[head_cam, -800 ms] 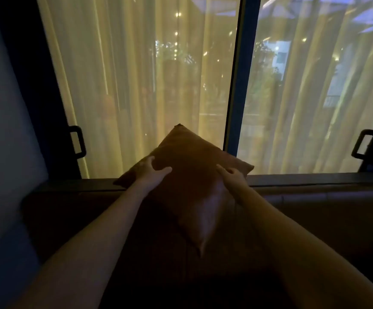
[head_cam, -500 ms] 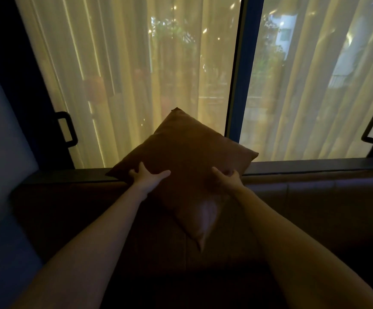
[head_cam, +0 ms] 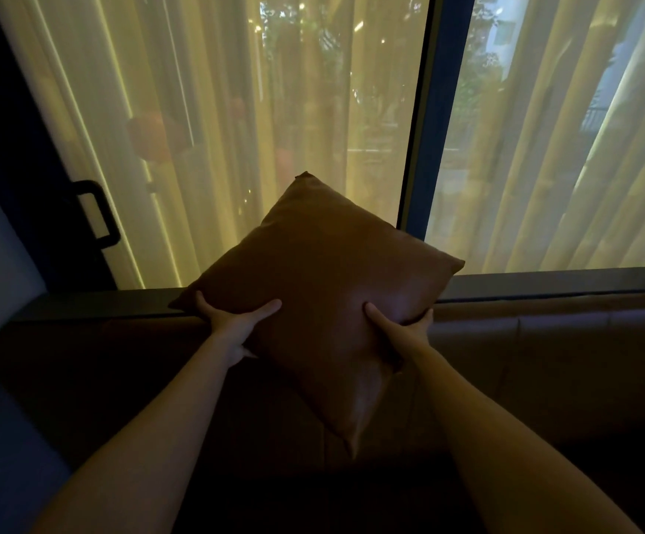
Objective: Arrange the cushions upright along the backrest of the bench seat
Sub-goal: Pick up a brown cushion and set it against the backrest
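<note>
Cushion stands on one corner like a diamond, leaning against the backrest of the bench seat, its top corner up before the curtained window. Left hand grips the lower-left edge, thumb on the front face, fingers curled behind. Right hand pinches the lower-right edge the same way, both closed on the cushion. Its diagonal runs vertical between the hands, so squaring it likely calls for a turn until one edge sits flat on the seat.
</note>
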